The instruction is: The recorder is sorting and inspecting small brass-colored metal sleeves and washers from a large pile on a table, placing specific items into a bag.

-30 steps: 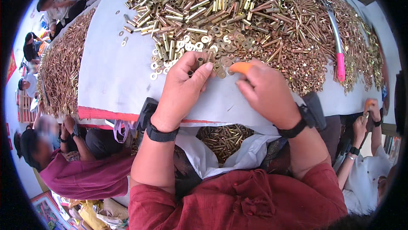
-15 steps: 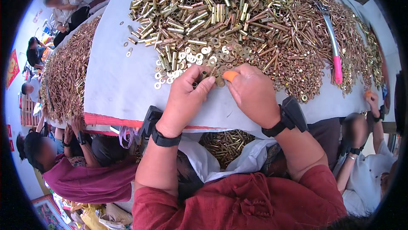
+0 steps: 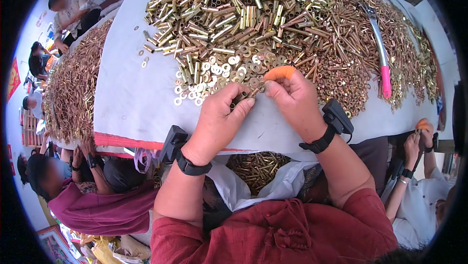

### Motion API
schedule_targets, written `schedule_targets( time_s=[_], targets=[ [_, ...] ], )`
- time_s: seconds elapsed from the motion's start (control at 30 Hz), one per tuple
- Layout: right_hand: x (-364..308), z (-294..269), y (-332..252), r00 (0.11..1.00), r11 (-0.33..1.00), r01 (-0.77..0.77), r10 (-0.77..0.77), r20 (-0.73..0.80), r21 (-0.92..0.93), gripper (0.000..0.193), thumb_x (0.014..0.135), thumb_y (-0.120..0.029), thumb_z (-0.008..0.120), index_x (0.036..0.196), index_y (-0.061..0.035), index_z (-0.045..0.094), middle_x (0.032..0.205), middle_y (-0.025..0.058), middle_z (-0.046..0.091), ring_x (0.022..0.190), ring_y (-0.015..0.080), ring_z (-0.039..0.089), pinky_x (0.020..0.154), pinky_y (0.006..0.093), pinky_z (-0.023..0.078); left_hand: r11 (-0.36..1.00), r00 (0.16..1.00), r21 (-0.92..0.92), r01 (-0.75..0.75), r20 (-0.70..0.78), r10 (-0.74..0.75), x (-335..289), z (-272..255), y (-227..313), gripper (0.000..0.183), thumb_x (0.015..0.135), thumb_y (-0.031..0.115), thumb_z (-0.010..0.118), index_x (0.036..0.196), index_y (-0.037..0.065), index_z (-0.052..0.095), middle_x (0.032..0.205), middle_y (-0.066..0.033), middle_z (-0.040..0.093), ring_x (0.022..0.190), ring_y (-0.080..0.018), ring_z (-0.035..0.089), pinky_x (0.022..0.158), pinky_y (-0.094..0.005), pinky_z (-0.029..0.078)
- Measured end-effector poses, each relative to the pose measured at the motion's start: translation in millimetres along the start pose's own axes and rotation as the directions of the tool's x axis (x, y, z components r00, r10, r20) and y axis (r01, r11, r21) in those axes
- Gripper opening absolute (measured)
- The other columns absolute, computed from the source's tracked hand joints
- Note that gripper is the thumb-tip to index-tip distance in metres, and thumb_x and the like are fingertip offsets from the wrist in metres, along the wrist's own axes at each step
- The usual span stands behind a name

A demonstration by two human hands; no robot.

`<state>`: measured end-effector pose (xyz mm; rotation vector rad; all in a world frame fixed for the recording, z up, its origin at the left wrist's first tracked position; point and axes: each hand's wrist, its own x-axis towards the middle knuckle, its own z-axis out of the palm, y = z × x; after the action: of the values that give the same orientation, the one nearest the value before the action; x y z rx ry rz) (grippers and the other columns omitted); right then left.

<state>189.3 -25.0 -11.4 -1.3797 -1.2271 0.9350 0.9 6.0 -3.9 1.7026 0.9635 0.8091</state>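
Just below the patch of flat washers [image 3: 215, 69] on the pale tabletop [image 3: 146, 108], the left hand [image 3: 219, 117] has its grip pinched round short metal tubes [image 3: 234, 104], with a thin metal piece [image 3: 254, 91] pointing toward the right hand [image 3: 296, 104]. At the patch's lower right, the right hand's grip, with an orange finger cover [image 3: 281, 72], has thumb and finger brought together at that piece's end; whether a washer sits between them is too small to tell. A moment ago the covered finger pointed in at the washers; now it curls over the thumb, so the work seems to have passed from the patch to a piece shared by both hands. Above the patch lies a heap of tubes [image 3: 214, 18]; right of it, small nuts [image 3: 343, 86] and a pink-handled tool [image 3: 385, 81].
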Motion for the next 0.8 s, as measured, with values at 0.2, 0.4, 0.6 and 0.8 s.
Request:
schedule_targets(
  time_s=[0.2, 0.4, 0.6, 0.8],
  targets=[
    [0, 2, 2, 0.999, 0.999, 0.029, -0.029, -0.013, 0.018, 0.015, 0.09, -0.006, 0.062, 0.104, -0.0019, 0.065, 0.082, 0.0028, 0.066, 0.071, 0.0074, 0.059, 0.065, 0.0244, 0.049, 0.996, 0.996, 0.07, 0.06, 0.066, -0.064, 0, -2, 3, 0.014, 0.094, 0.008, 0.062, 0.106, 0.0, 0.061, 0.085, 0.0009, 0.061, 0.078, -0.0068, 0.054, 0.071, -0.023, 0.047],
    [-4, 3, -3, 0.999, 0.999, 0.039, -0.039, -0.016, -0.005, 0.015, 0.089, -0.006, 0.063, 0.103, -0.0029, 0.067, 0.082, 0.004, 0.067, 0.069, 0.0081, 0.06, 0.064, 0.0253, 0.049, 0.993, 0.992, 0.072, 0.091, 0.081, -0.097, 0, -3, 1, 0.014, 0.095, 0.009, 0.062, 0.106, 0.0, 0.061, 0.086, 0.0008, 0.061, 0.079, -0.0069, 0.054, 0.072, -0.0232, 0.046],
    [-12, 3, -8, 0.988, 0.973, 0.151, -0.15, 0.024, -0.172, 0.016, 0.087, -0.008, 0.066, 0.103, -0.0051, 0.068, 0.082, 0.0071, 0.069, 0.064, 0.0124, 0.062, 0.06, 0.0272, 0.05, 0.997, 0.995, 0.068, 0.043, 0.086, -0.048, 0, -3, 1, 0.014, 0.095, 0.009, 0.061, 0.106, 0.0, 0.06, 0.087, 0.0004, 0.061, 0.081, -0.0071, 0.053, 0.075, -0.0235, 0.046],
    [-12, 4, -7, 0.974, 0.922, 0.224, -0.222, 0.041, -0.315, 0.016, 0.086, -0.007, 0.066, 0.102, -0.0044, 0.068, 0.082, 0.0067, 0.069, 0.063, 0.0115, 0.062, 0.06, 0.0263, 0.05, 0.988, 0.998, -0.146, 0.052, 0.055, -0.044, -1, 3, -1, 0.011, 0.09, 0.007, 0.064, 0.099, 0.001, 0.06, 0.078, -0.0084, 0.064, 0.072, -0.0165, 0.059, 0.069, -0.0302, 0.049]
  ],
)
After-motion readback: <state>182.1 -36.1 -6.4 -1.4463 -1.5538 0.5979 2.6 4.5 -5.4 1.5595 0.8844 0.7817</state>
